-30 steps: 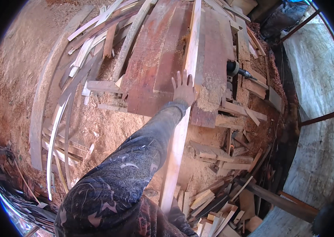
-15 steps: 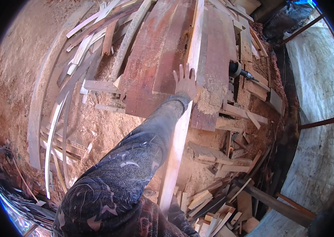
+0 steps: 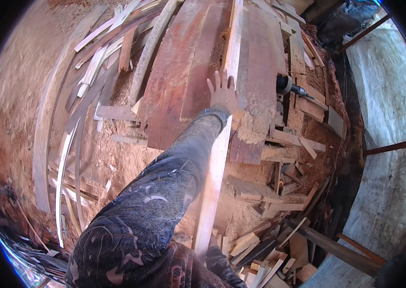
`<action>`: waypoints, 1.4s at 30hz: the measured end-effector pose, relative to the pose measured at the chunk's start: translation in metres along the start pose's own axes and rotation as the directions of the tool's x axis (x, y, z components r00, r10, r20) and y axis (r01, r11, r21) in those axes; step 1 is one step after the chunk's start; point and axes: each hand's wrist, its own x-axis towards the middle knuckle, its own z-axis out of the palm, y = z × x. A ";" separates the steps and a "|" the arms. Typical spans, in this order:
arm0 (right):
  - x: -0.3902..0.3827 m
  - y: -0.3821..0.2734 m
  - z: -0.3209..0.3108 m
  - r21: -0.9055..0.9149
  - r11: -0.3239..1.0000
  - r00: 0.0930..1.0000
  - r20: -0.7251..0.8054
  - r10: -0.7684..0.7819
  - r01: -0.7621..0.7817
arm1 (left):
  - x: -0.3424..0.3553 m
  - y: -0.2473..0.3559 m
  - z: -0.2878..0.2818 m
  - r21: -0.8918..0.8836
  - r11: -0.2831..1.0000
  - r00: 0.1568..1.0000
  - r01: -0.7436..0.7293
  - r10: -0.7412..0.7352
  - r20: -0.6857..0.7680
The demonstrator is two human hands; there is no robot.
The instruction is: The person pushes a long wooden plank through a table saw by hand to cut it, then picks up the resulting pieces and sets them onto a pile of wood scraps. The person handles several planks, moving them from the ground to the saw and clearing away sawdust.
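My left hand [image 3: 224, 95] lies palm down on a long, pale, narrow board [image 3: 212, 185], with its fingers spread toward the far end. The board runs from near my body, under this hand, to the far edge of a reddish plank tabletop [image 3: 167, 108]. At the board's near end, the dark sleeve of my right arm [image 3: 221, 269] shows beside it. The fingers of my right hand are hidden there, so their grip cannot be made out. Sawdust [image 3: 252, 128] covers part of the tabletop just right of my left hand.
A black and grey motor-like tool with a metal shaft [image 3: 293, 88] sits right of the tabletop. Long wood strips [image 3: 99, 62] are heaped at the left, and offcuts [image 3: 263, 269] at the lower right. A dark beam [image 3: 337, 247] and pale sheeting [image 3: 380, 86] stand at the right.
My left hand has shifted slightly farther away and a little left, still flat on the board. The tabletop sits slightly differently in view as my head moves.
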 end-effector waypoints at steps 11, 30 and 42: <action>0.028 -0.018 0.011 0.051 0.998 0.998 0.050 -0.028 0.025 | 0.036 -0.005 0.013 0.002 1.000 0.999 -0.029 0.029 -0.022; -0.082 0.200 -0.134 -0.514 0.729 0.892 -0.269 0.364 -0.452 | 0.056 -0.008 0.028 0.212 0.976 0.999 -0.043 0.035 0.041; -0.179 0.233 -0.108 -0.593 0.801 0.947 -0.299 -0.121 -0.084 | -0.283 0.037 -0.048 0.067 0.989 0.988 -0.133 0.127 0.084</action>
